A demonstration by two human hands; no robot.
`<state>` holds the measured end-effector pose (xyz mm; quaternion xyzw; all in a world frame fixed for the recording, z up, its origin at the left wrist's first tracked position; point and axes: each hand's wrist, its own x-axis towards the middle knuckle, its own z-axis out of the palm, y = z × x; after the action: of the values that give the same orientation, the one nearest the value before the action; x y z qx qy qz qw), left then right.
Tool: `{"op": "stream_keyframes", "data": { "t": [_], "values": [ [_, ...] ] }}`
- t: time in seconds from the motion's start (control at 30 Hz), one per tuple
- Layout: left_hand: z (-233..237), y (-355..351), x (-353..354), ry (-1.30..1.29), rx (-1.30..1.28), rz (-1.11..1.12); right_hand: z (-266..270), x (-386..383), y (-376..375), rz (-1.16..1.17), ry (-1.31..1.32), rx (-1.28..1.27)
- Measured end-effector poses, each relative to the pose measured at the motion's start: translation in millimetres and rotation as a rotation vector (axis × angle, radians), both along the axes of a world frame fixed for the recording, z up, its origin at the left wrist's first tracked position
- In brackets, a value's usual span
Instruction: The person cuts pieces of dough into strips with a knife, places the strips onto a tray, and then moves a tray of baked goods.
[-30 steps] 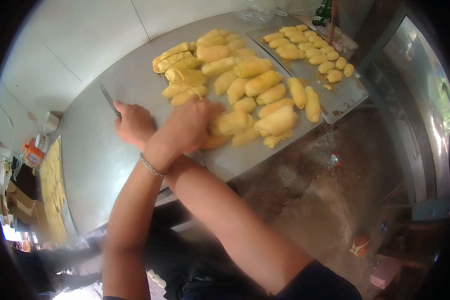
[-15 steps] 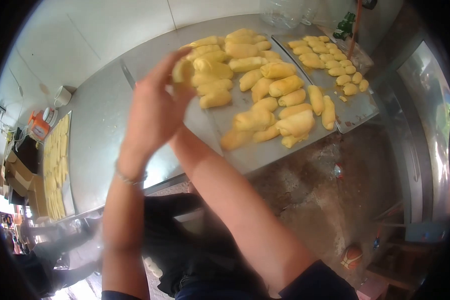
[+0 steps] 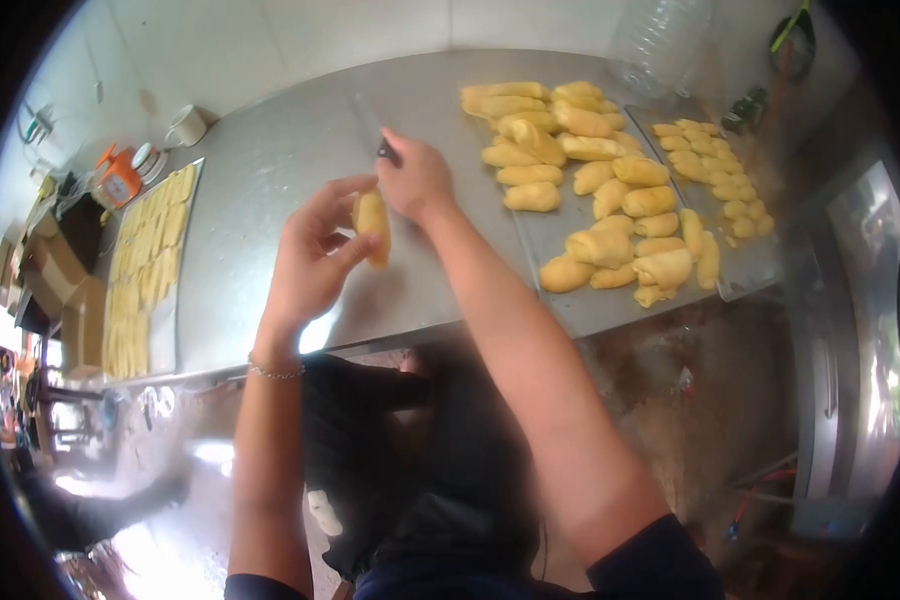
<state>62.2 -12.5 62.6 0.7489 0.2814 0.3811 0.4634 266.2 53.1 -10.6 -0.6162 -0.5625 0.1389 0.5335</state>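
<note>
We are holding one yellow oblong roll (image 3: 372, 226) just above the grey steel counter (image 3: 270, 170).
Our left hand (image 3: 315, 262) is pinching the roll between thumb and fingers, while our right hand (image 3: 416, 182) is closing round a dark-handled knife (image 3: 383, 150) lying on the counter. We are judging the work part done: the flat metal tray (image 3: 165, 338) at the left is showing full rows, and the heap of yellow rolls (image 3: 590, 180) is waiting at the right. A white tiled wall (image 3: 270, 40) is backing the counter.
</note>
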Motion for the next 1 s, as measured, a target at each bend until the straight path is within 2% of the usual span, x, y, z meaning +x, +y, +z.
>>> {"op": "stream_keyframes", "data": {
  "t": [0.07,0.17,0.2,0.27,0.33,0.4,0.5,0.6,0.7,0.73,0.77,0.87,0.93,1.0],
  "values": [
    [14.9,-2.1,23.3,-0.009,0.07,-0.03,-13.6,4.9,7.9,0.044,0.026,0.024],
    [29.6,-10.1,71.3,-0.026,0.21,-0.098,-47.6,-8.2,14.0,-0.044,0.095,0.344],
    [38.5,-15.1,87.8,0.026,0.16,-0.188,-57.2,-13.4,15.3,-0.063,0.12,0.454],
    [33.9,-18.3,127.1,0.12,0.307,-0.251,-42.0,-11.3,9.5,-0.146,-0.07,0.341],
    [26.4,-18.3,165.3,0.149,0.362,-0.361,0.3,-6.3,1.9,-0.107,-0.05,-0.092],
    [0.9,-7.4,195.9,0.196,0.365,-0.45,4.2,-5.0,-0.2,-0.074,-0.027,-0.066],
    [-1.1,5.3,215.0,0.445,0.359,-0.568,10.7,-3.0,-8.0,-0.019,0.006,-0.122],
    [18.3,17.5,226.8,0.529,0.502,-0.307,17.4,2.0,-10.2,-0.005,-0.011,-0.198],
    [13.2,49.5,237.2,0.524,0.929,0.001,29.3,1.8,-18.6,0.036,0.037,-0.255],
    [17.3,51.8,242.0,0.692,0.857,-0.005,24.3,0.7,-15.2,0.05,0.088,-0.235],
    [15.6,54.3,245.5,0.69,0.859,-0.018,17.4,-0.5,-10.0,0.066,0.137,-0.213],
    [14.2,52.7,240.0,0.651,0.832,-0.049,-2.0,4.2,9.5,0.031,-0.034,-0.173],
    [22.3,53.0,226.4,0.644,0.845,0.032,13.3,6.3,-7.1,0.091,0.062,-0.225],
    [31.5,35.3,185.3,0.412,0.884,0.203,-89.1,20.8,49.5,0.062,-0.101,0.252]
  ]
}}
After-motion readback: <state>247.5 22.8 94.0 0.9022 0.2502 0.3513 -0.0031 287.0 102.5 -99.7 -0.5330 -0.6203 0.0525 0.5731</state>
